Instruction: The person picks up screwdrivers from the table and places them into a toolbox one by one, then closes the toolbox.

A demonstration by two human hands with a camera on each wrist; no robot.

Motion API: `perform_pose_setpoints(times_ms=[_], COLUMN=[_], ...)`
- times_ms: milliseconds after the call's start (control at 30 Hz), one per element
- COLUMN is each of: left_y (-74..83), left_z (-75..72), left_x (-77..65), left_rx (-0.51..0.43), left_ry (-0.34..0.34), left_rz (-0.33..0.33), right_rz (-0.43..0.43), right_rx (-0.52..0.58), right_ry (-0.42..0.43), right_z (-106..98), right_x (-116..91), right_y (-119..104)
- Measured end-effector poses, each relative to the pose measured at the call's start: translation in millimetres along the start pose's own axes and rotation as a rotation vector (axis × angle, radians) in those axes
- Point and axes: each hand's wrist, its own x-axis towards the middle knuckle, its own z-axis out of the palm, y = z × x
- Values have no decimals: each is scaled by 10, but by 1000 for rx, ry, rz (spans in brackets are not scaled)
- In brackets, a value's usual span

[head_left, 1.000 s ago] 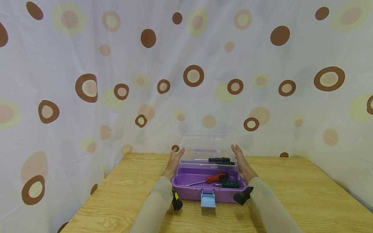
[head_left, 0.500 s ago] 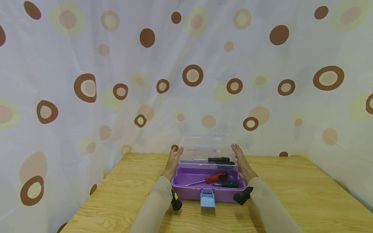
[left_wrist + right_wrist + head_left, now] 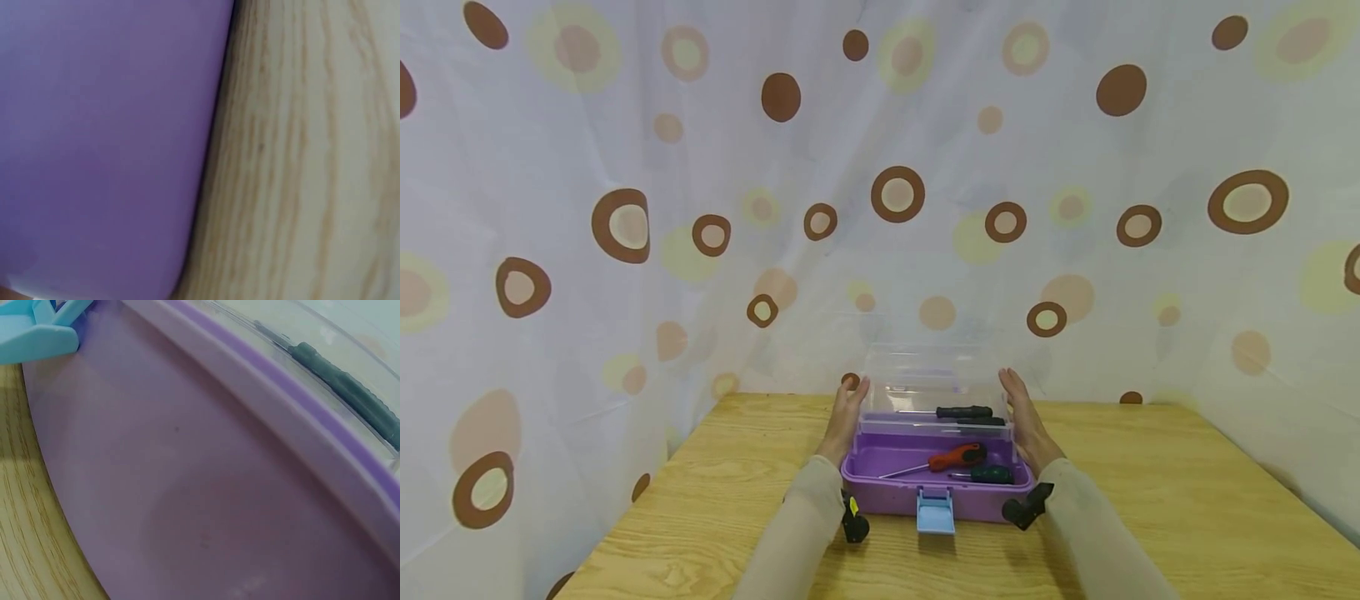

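Note:
A purple toolbox (image 3: 891,500) with a clear lid (image 3: 936,392) sits on the wooden table. The lid is raised and its pale blue latch (image 3: 936,517) hangs down in front. Inside lies a red-and-black-handled screwdriver (image 3: 957,457), with a green-handled screwdriver (image 3: 992,475) near the front right. Two dark-handled screwdrivers, one of them black (image 3: 964,412), show through the lid. My left hand (image 3: 844,421) is at the lid's left side, fingers extended upward. On the right side, my right hand (image 3: 1027,421) mirrors it with straight fingers. Whether either palm touches the lid is hard to tell.
The table (image 3: 1150,483) extends to both sides of the toolbox. A dotted curtain (image 3: 925,267) hangs behind it and along the sides. Black wrist devices (image 3: 1028,505) sit close to the toolbox's front corners.
Both hands stay at the lid's sides with only slight movement, the right fingertips a little higher. Reflections in the clear lid have shifted slightly. The screwdrivers have not moved.

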Motion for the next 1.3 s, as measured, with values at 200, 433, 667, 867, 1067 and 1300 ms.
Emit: perform_pose_setpoints(times_ms=[200, 433, 667, 867, 1067, 1300], left_y=[-18, -4, -4, 140, 130, -12], left_z=[-6, 7, 12, -6, -10, 26], left_x=[22, 25, 22, -82, -61, 28], left_rx=[-29, -59, -91, -90, -107, -134], left_ry=[-6, 8, 13, 10, 15, 57], left_rz=[9, 25, 37, 45, 65, 91], right_rz=[7, 9, 2, -4, -2, -15], right_rx=[9, 9, 6, 45, 96, 87], right_ry=[1, 20, 27, 27, 25, 44], right_z=[4, 3, -1, -1, -9, 3], right_x=[-20, -6, -1, -6, 2, -32], right_y=[-17, -8, -3, 3, -16, -18])
